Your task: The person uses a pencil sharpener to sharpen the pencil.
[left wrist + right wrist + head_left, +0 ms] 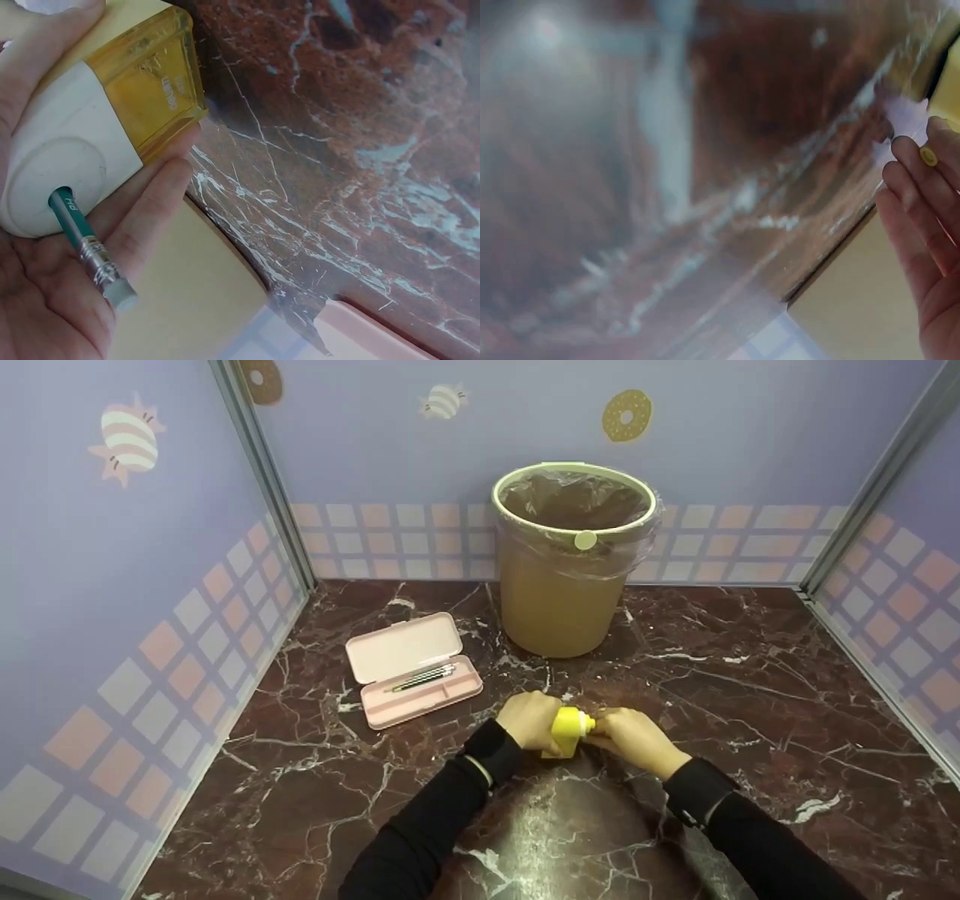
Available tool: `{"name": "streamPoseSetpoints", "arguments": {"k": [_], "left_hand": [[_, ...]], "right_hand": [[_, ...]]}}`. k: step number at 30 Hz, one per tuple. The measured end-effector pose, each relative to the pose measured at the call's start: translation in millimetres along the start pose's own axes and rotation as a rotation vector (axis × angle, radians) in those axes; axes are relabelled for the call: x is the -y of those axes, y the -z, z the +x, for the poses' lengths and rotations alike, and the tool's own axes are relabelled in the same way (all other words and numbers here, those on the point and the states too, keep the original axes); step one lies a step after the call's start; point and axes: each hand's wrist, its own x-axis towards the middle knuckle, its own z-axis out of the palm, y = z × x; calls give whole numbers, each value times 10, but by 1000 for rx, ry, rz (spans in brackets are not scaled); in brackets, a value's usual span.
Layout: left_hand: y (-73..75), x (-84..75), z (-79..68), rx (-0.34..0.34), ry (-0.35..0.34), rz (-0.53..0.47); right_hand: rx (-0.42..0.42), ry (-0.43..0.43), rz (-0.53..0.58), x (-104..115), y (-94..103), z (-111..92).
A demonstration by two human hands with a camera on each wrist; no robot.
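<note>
Near the middle of the table my left hand (529,721) grips a yellow and white pencil sharpener (564,730). In the left wrist view, a green pencil (75,225) sticks out of the round hole in its white face, eraser end outward. Beside that face is the sharpener's see-through amber shavings drawer (154,90). On the sharpener's other side, my right hand (634,735) pinches a small yellow crank knob (928,156), whose round end shows between the fingers in the right wrist view. The pencil's tip is hidden inside the sharpener.
An open pink pencil case (424,705) with several pencils (424,678) lies to the left. Behind the hands stands a tall beige bin (559,600) lined with a clear bag. Patterned panels (375,442) wall the dark marbled table (315,780) at the back and both sides.
</note>
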Motion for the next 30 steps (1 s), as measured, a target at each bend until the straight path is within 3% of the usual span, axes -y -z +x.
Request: {"name": "streamPoseSetpoints", "arguments": {"k": [5, 14, 30], "left_hand": [[8, -7, 7, 7, 14, 6], [-20, -2, 17, 11, 24, -2], [-17, 3, 17, 5, 16, -2]], "right_hand": [[-19, 30, 5, 60, 12, -85], [-43, 131, -85, 203, 100, -205], [-100, 209, -139, 377, 504, -217]]}}
